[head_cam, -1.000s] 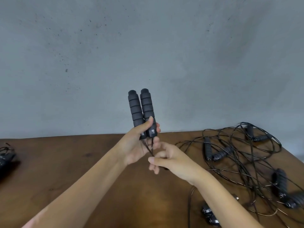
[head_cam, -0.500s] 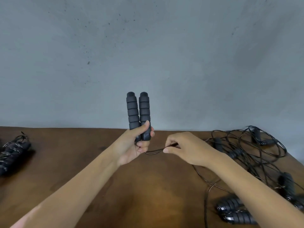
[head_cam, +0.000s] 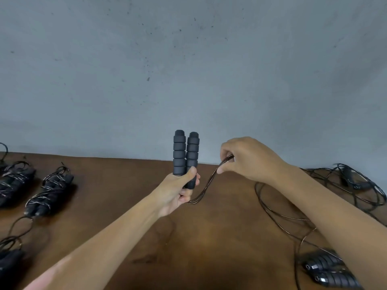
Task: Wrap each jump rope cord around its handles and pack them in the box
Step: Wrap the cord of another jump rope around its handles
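Observation:
My left hand [head_cam: 178, 190] grips two black ribbed jump rope handles [head_cam: 185, 153] side by side, upright above the brown table [head_cam: 219, 237]. Their thin dark cord [head_cam: 204, 189] leaves the bottom of the handles, dips in a short loop and rises to my right hand [head_cam: 247, 159], which pinches it to the right of the handles at about their mid height. From there the cord trails down under my right forearm onto the table. No box is in view.
Two wrapped rope bundles [head_cam: 49, 190] [head_cam: 14, 182] lie at the left, with another dark bundle [head_cam: 8, 264] at the lower left edge. A tangle of loose cords and handles [head_cam: 356, 185] sits at the far right. Two more handles [head_cam: 328, 271] lie near the lower right. A grey wall stands behind the table.
My right hand has moved right and up, away from the handles, drawing the cord out into a longer loop. The view has swung left, revealing the wrapped bundles.

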`<state>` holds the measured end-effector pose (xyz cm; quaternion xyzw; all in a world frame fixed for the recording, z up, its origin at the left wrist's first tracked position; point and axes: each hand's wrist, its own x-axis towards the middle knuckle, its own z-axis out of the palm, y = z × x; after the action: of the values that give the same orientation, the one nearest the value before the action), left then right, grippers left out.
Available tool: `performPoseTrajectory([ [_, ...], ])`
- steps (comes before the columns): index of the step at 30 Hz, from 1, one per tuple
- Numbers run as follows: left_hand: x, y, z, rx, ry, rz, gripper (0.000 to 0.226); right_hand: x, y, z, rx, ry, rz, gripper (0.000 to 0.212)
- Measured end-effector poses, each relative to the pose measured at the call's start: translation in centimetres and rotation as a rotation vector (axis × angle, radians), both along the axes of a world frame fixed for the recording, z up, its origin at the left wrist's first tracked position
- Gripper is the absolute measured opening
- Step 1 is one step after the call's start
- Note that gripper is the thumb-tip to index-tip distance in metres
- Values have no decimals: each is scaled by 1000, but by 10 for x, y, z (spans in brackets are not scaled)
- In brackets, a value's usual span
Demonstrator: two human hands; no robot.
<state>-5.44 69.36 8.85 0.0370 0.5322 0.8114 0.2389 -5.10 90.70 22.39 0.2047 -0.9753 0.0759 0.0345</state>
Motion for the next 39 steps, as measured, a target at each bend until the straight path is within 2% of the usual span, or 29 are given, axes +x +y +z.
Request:
performPoseTrajectory([
  [2,3,-2,-3,13,-24,-30,69,0,-13,6,2,24,-11,28],
  [6,12,-1,-6,23,-27,-97,85,-1,-39,11,-73,-34,104,6],
  [7,14,-1,-6,11,-26,-108,87,-1,-45,12,-71,-44,104,6],
  [10,21,-3,-5,-43,-14,-149,86,-2,-61,20,-20,-28,100,12],
  [14,33,-6,-5,-142,-17,-235,88,-2,-82,35,119,64,112,32],
  [17,39,-7,-3,-187,-8,-300,88,-6,-95,40,180,66,143,29],
  [21,43,-5,6,-273,39,-367,75,-12,-106,43,185,4,173,27],
  [25,47,-5,14,-390,79,-406,33,-18,-103,44,163,-42,132,32],
  [28,53,-6,16,-452,171,-441,17,-20,-97,38,124,-105,125,33],
  [33,64,-17,22,-442,302,-513,17,-25,-78,27,-22,-324,112,20],
  [37,70,-24,27,-283,354,-447,16,-30,-63,17,-73,-439,80,5],
  [39,71,-26,31,-168,333,-385,17,-28,-56,8,-153,-453,40,14],
])
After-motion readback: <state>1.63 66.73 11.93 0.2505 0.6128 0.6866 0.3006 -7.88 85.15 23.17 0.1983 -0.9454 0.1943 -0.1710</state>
